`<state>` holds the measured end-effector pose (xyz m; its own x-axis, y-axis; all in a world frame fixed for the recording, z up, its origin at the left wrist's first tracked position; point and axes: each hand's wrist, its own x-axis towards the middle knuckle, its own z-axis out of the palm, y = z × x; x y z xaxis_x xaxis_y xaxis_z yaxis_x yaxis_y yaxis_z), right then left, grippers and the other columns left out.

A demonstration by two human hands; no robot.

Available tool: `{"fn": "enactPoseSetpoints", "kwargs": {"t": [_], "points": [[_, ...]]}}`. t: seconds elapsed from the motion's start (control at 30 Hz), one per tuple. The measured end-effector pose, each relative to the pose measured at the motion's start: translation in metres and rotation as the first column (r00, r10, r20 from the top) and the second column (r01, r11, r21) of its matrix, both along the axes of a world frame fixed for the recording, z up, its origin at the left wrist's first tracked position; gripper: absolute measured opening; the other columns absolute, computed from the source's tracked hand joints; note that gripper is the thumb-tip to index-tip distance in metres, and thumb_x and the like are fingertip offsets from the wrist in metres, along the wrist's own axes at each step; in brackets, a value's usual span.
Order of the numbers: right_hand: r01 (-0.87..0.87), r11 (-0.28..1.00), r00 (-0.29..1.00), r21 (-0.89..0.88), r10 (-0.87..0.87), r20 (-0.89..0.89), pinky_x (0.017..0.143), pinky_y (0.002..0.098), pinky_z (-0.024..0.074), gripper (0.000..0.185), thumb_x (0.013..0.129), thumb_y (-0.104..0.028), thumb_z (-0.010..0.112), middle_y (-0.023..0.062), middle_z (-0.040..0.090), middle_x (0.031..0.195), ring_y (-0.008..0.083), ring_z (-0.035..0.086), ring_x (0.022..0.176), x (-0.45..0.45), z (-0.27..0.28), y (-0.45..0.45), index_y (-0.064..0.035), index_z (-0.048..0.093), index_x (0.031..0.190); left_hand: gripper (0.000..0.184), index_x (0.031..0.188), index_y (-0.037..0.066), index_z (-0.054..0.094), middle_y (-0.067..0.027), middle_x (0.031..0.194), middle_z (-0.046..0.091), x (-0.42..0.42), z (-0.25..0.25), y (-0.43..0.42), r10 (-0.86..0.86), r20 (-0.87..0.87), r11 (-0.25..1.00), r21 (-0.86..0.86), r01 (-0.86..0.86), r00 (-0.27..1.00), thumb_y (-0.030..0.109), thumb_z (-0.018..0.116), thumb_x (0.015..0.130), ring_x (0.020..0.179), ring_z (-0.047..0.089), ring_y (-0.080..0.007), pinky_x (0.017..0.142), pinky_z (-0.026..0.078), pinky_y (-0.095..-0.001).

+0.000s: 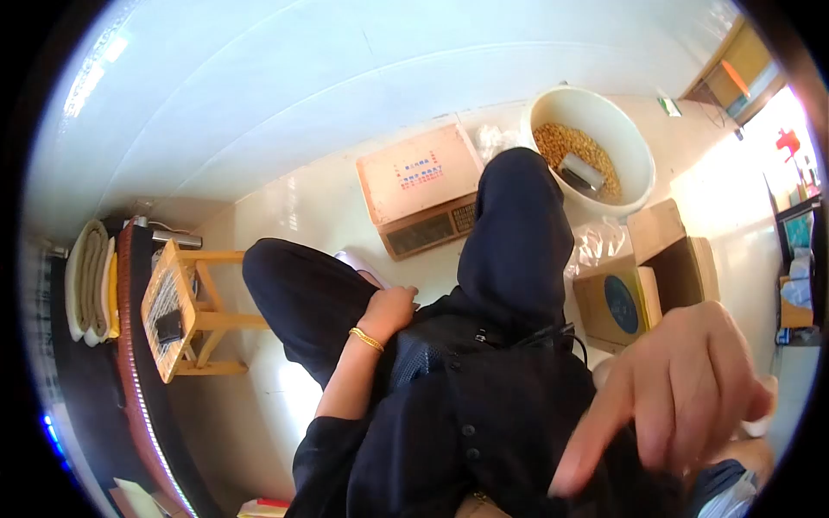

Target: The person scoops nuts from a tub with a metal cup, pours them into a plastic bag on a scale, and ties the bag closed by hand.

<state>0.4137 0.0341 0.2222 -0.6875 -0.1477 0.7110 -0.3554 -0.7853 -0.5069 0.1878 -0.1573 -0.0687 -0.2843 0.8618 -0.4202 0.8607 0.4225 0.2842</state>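
Observation:
My left hand [393, 311], with a gold bracelet [367, 339] at its wrist, rests on the dark trousers [302, 298] at my inner thigh. Its fingers are loosely bent and partly hidden, and nothing shows in them. Large and close to the camera, my right hand [682, 384] is raised at the lower right, in front of my black top [492, 432]. One finger stretches down and left; the others bend downward with their tips out of sight. No object is visible in it. Beyond it stands an open cardboard box [604, 302].
A white bucket [641, 151] holds yellow-brown kernels [566, 142] and a metal scoop [583, 173]. Left of it is a scale [423, 231] with a pinkish platform [414, 173]. A wooden stool [207, 321] carries a black phone-like object [169, 326]. Folded cloths [88, 281] lie at far left.

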Motion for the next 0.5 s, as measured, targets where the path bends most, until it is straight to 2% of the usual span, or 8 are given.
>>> {"fn": "enactPoseSetpoints", "kwargs": {"t": [0.03, 0.1, 0.23, 0.3, 0.43, 0.5], "points": [[-0.091, 0.992, 0.994, -0.089, 0.096, 0.052, 0.082, 0.0796, 0.0266, 0.044, 0.098, -0.021, 0.039, 0.0217, 0.055, 0.062, 0.0333, 0.053, 0.046, -0.005, 0.015, -0.011, 0.0043, 0.052, 0.065, 0.029, 0.107, 0.007, 0.062, -0.0178, 0.085, 0.065, -0.001, -0.001, 0.0, 0.006, -0.004, 1.0, 0.005, -0.006, 1.0, 0.023, 0.058, 0.083, 0.084, 0.063, -0.0337, 0.071, 0.05, -0.0447], [-0.173, 0.973, 0.969, -0.15, 0.196, 0.15, 0.08, 0.0795, 0.028, 0.043, 0.098, -0.018, 0.037, 0.0219, 0.053, 0.059, 0.0335, 0.051, 0.044, -0.004, 0.021, -0.018, 0.0039, 0.051, 0.063, 0.028, 0.107, 0.006, 0.062, -0.0175, 0.086, 0.065, -0.001, 0.001, 0.0, 0.009, -0.002, 1.0, 0.012, -0.009, 1.0, 0.021, 0.057, 0.084, 0.083, 0.063, -0.0334, 0.071, 0.049, -0.0443], [-0.209, 0.95, 0.969, -0.234, 0.233, 0.081, 0.076, 0.0779, 0.0311, 0.037, 0.093, -0.012, 0.038, 0.0226, 0.052, 0.058, 0.0356, 0.052, 0.045, 0.0, 0.018, -0.021, 0.0037, 0.049, 0.062, 0.028, 0.106, 0.006, 0.062, -0.0179, 0.086, 0.065, -0.001, -0.004, -0.003, 0.016, 0.011, 0.996, 0.092, -0.017, 1.0, 0.021, 0.058, 0.083, 0.082, 0.063, -0.034, 0.07, 0.049, -0.0449], [-0.226, 0.937, 0.967, -0.265, 0.249, 0.059, 0.075, 0.0773, 0.0323, 0.034, 0.092, -0.009, 0.039, 0.0229, 0.051, 0.057, 0.0364, 0.052, 0.045, 0.013, 0.014, -0.018, 0.0036, 0.048, 0.061, 0.018, 0.088, 0.004, 0.062, -0.0172, 0.081, 0.064, 0.0, -0.004, -0.002, 0.009, -0.008, 0.989, 0.151, -0.008, 1.0, 0.02, 0.06, 0.081, 0.079, 0.063, -0.0342, 0.068, 0.049, -0.0442], [-0.154, 0.927, 0.98, -0.341, 0.187, 0.064, 0.07, 0.0761, 0.0339, 0.026, 0.085, -0.004, 0.043, 0.0246, 0.051, 0.057, 0.0405, 0.052, 0.046, 0.04, 0.003, -0.011, 0.0042, 0.048, 0.06, 0.018, 0.089, 0.004, 0.062, -0.0168, 0.082, 0.064, 0.0, -0.005, 0.001, 0.005, -0.006, 0.993, 0.121, -0.004, 1.0, 0.021, 0.061, 0.082, 0.079, 0.063, -0.034, 0.068, 0.049, -0.0439], [-0.165, 0.932, 0.971, -0.323, 0.211, 0.112, 0.067, 0.0757, 0.0345, 0.026, 0.085, -0.003, 0.042, 0.0248, 0.051, 0.057, 0.0411, 0.052, 0.046, 0.034, 0.006, -0.015, 0.0041, 0.049, 0.061, 0.018, 0.089, 0.004, 0.062, -0.0167, 0.082, 0.064, 0.0, -0.005, 0.0, 0.006, -0.011, 0.992, 0.126, -0.005, 1.0, 0.021, 0.061, 0.082, 0.079, 0.063, -0.0341, 0.068, 0.049, -0.044]]}}
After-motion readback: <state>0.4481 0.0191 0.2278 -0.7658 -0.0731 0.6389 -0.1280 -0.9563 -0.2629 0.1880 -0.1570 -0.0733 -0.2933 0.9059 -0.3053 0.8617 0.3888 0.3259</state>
